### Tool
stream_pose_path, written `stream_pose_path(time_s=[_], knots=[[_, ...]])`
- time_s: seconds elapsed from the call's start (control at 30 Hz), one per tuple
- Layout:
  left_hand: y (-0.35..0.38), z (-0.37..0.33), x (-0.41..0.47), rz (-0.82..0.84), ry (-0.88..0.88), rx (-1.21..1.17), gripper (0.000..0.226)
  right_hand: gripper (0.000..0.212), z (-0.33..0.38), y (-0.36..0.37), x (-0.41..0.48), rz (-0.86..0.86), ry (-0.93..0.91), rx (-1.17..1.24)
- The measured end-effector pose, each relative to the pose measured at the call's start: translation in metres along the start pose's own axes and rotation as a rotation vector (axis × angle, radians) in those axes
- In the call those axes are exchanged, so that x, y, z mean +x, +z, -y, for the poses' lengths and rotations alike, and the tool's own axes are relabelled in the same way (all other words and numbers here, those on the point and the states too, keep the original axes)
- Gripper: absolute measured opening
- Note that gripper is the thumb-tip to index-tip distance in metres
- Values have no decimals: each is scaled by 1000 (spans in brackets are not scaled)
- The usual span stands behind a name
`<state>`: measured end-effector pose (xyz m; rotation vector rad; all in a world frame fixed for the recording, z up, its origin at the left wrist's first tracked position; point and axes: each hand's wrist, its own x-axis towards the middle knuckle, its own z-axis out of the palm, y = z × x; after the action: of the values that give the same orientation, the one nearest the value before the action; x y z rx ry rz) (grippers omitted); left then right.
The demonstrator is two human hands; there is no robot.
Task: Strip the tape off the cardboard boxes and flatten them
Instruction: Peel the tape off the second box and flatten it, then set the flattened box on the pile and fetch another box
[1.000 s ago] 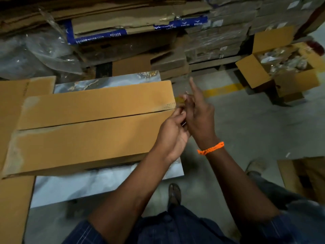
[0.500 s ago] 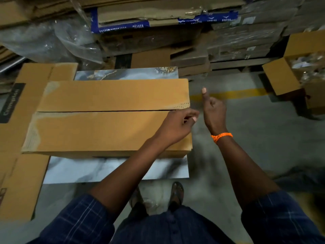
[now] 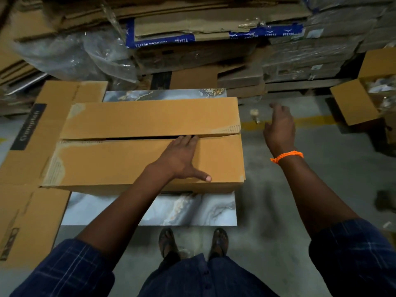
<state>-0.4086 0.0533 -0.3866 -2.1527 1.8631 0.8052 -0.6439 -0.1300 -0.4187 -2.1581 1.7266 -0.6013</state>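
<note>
Matt brown cardboard box [image 3: 150, 151]; glossy marbled tile [image 3: 186, 209] beneath; crinkled clear plastic sheeting [image 3: 85, 54]; smooth concrete floor [image 3: 278, 200].

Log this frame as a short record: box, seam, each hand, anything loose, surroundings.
box: cardboard box lying on a marbled slab, top flaps closed
seam: seam slightly gapped, no tape strip visible across it, torn paper marks at both ends
left: left hand flat on the box top, fingertips at the seam, thumb spread
right: right hand raised to the right of the box, fingers loose, holding nothing
loose: pale scrap beside the right hand, not touching it; blurred
surroundings: flattened cardboard to the left, open box to the right
</note>
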Motion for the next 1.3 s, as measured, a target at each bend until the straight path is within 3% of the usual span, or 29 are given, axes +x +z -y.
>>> stream_pose_path(time_s=[0.07,0.17,0.3,0.37,0.43,0.5,0.57,0.67,0.77,0.8,0.87,0.93,1.03,1.17,1.3], knots=[[-5,-2,1,-53,2,43,142,36,2,-2,-3,-37,-77,-20],[-13,-3,-3,-234,18,46,131,17,24,-6,-18,-33,-249,226],[-33,-7,-27,-488,104,-27,86,14,69,-26,-42,98,-253,540],[-40,-13,-48,-551,164,-28,61,14,86,-39,-43,347,-178,618],[-39,-18,-72,-645,242,5,39,14,96,-55,-39,732,-90,510],[-23,-27,-96,-745,312,58,28,34,101,-66,-39,1054,-77,269],[-2,-37,-114,-797,356,114,23,66,103,-64,-43,1140,-139,23],[20,-41,-131,-779,366,64,22,103,111,-44,-65,1006,-240,-224],[24,-46,-143,-548,249,-115,59,104,118,-24,-94,888,-346,-480],[28,-48,-146,-464,216,-239,60,104,119,-19,-101,867,-358,-512],[48,-46,-142,-302,158,-581,44,106,125,-11,-111,829,-392,-553],[81,-34,-129,-195,38,-664,22,107,131,-4,-113,779,-453,-561],[115,-23,-113,-402,-85,-605,32,111,138,9,-107,721,-510,-501],[89,-26,-91,-697,-188,-285,38,127,135,20,-101,632,-530,-578],[66,-1,-62,-548,-295,-232,44,127,139,20,-87,499,-527,-448]])
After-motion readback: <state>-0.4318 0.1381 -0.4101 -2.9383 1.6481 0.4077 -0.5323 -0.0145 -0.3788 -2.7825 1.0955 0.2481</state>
